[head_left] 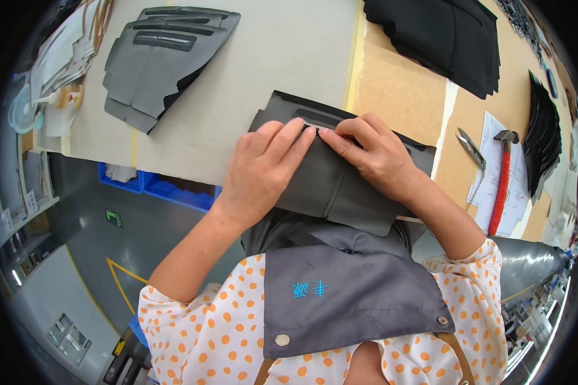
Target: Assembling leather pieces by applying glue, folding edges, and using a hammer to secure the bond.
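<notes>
A dark grey panel (359, 186) of leather-like sheet lies at the near edge of the table, partly overhanging it toward my apron. Near its far edge runs a narrow slot with a dark strip (321, 117) along it. My left hand (263, 163) and my right hand (382, 157) meet at this slot. The fingers of both are closed, with thumbs and fingertips pinching the slot's near edge. What lies under my fingertips is hidden.
At the far left lies a stack of similar grey panels (154, 64); black pieces (446, 38) are stacked at far right. Right of me are a red-handled hammer (502, 183), snips (472, 149) and a paper sheet (488, 168). A glue bottle (69, 97) stands left. Blue bins (180, 191) sit below the table edge.
</notes>
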Tool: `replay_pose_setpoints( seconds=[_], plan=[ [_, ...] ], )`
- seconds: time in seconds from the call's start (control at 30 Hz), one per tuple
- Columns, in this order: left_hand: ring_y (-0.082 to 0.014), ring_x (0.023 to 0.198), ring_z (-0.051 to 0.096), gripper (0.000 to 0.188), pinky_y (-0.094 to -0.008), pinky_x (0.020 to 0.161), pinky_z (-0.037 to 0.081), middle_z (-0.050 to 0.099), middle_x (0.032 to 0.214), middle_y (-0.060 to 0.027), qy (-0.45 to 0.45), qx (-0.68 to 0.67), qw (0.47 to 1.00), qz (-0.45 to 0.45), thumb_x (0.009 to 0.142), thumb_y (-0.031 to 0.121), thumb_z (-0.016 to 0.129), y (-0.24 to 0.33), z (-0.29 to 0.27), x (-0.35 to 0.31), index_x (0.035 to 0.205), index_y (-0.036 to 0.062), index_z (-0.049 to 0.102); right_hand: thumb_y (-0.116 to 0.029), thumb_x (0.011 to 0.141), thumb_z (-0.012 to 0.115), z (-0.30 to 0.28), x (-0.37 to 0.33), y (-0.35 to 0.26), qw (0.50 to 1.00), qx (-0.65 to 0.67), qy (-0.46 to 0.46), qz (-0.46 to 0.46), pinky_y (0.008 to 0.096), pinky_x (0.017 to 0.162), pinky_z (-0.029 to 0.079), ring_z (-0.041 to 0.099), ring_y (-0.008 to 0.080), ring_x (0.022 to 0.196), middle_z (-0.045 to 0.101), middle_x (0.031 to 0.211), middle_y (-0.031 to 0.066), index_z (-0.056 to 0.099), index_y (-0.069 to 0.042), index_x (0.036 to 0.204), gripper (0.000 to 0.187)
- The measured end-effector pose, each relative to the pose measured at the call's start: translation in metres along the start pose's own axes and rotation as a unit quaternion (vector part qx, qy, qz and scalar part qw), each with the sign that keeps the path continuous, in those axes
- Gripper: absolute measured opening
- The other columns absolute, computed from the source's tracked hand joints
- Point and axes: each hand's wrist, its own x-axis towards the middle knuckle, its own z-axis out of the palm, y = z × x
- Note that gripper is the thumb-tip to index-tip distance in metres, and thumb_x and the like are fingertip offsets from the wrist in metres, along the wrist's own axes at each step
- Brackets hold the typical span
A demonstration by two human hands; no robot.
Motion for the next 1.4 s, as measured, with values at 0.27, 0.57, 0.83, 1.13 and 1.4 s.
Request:
replay_pose_setpoints(
  seconds=[0.27,0.57,0.83,1.13,1.4],
  plan=[
    [-0.0205,0.117,0.058,0.052,-0.0345,0.095,0.046,0.062,0.131,-0.0036,0.001,0.016,1.000,0.005,0.085,0.005,0.064,0.003,0.005,-0.004,0.137,0.0058,0.064,-0.003,0.079,0.068,-0.003,0.001,-0.001,1.000,-0.004,-0.010,-0.009,0.0356,0.079,0.054,0.058,0.0249,0.092,0.059,0.106,0.0088,0.067,0.000,0.124,0.045],
    [-0.0203,0.116,0.058,0.050,-0.0343,0.094,0.045,0.062,0.130,-0.0034,0.004,0.016,1.000,0.011,0.087,0.004,0.062,0.005,0.006,-0.004,0.137,0.0058,0.064,-0.004,0.088,0.074,-0.012,0.000,-0.005,0.971,0.158,0.001,0.180,0.0381,0.076,0.054,0.064,0.0272,0.087,0.065,0.094,0.0084,0.072,-0.005,0.110,0.023],
    [-0.0217,0.119,0.057,0.055,-0.0361,0.097,0.044,0.061,0.129,-0.0040,-0.019,-0.020,1.000,-0.011,0.085,-0.001,0.059,0.006,0.004,-0.002,0.139,0.0119,0.064,0.002,0.084,0.073,-0.011,-0.008,-0.001,0.985,0.122,0.006,0.122,0.0351,0.075,0.055,0.063,0.0238,0.087,0.065,0.097,0.0050,0.076,-0.011,0.118,0.037],
    [-0.0216,0.120,0.057,0.050,-0.0357,0.097,0.045,0.060,0.130,-0.0039,-0.022,-0.013,1.000,0.004,0.088,0.007,0.060,0.004,0.004,-0.003,0.137,0.0143,0.065,0.002,0.080,0.071,-0.010,-0.010,-0.002,0.995,0.060,-0.002,0.084,0.0334,0.075,0.055,0.061,0.0225,0.088,0.064,0.100,0.0047,0.076,-0.010,0.119,0.041],
    [-0.0217,0.118,0.058,0.047,-0.0362,0.097,0.046,0.061,0.124,-0.0039,-0.007,-0.006,1.000,0.019,0.087,0.009,0.063,0.013,0.003,0.003,0.134,0.0076,0.066,-0.001,0.079,0.067,-0.012,-0.012,0.000,0.999,0.014,-0.024,0.022,0.0344,0.079,0.055,0.058,0.0251,0.090,0.062,0.105,0.0072,0.069,-0.005,0.127,0.049]
  ],
)
